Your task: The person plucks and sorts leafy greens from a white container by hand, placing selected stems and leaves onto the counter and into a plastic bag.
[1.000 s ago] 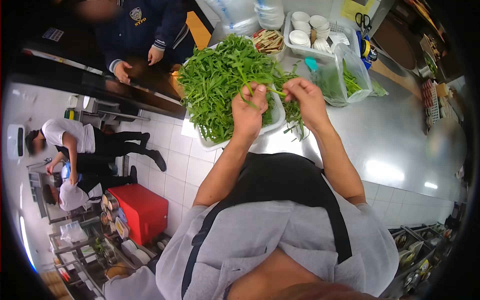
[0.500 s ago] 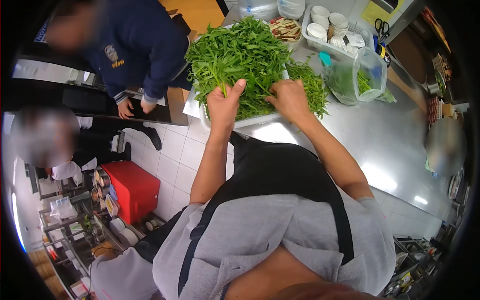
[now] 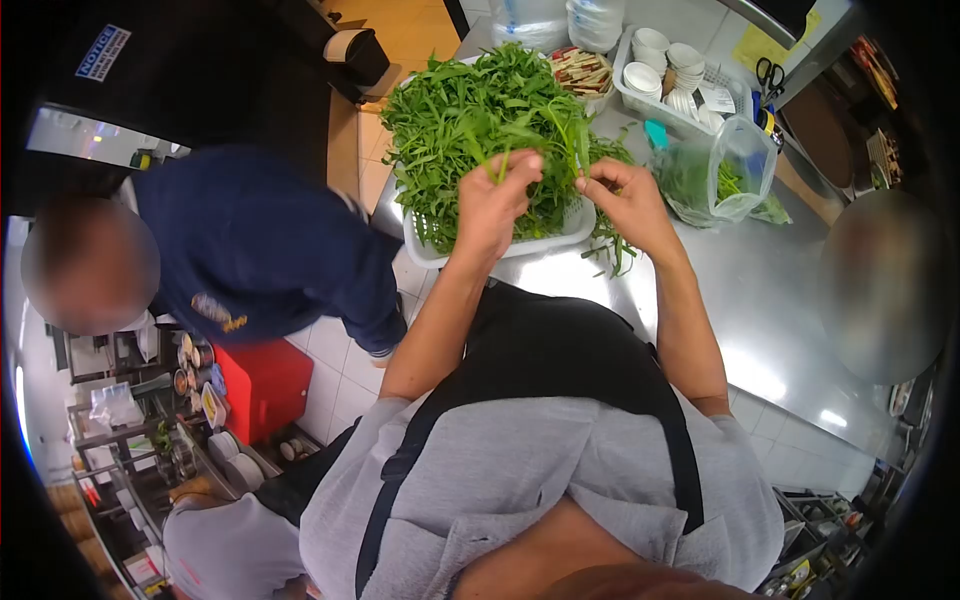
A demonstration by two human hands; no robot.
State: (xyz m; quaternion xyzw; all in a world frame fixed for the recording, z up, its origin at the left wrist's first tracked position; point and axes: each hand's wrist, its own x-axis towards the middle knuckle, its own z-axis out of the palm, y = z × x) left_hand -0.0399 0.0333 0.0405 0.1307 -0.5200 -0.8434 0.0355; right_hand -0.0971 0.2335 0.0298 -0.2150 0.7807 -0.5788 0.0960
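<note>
A heap of leafy greens [image 3: 450,130] fills a white plastic basket [image 3: 560,232] on the steel counter. Over the basket's near side, my left hand [image 3: 490,208] is closed around a few green stems that stick up past the thumb. My right hand [image 3: 635,208] pinches the stem of another leafy sprig [image 3: 578,135] between thumb and fingertips, just right of the basket. Beneath and behind that hand, loose greens [image 3: 612,252] lie on the counter. An open clear plastic bag [image 3: 700,185] with more greens inside stands further right.
Behind the greens stand a container of small packets [image 3: 583,70] and a basket of small white cups [image 3: 648,50]. Scissors [image 3: 769,75] hang at the back right. A person in a navy jacket [image 3: 260,240] is close on my left, near a red box [image 3: 262,390].
My left hand has moved right with stems in it. My right hand has drawn right, off the pile, with a sprig upright in its pinch. The navy-jacketed person has come nearer.
</note>
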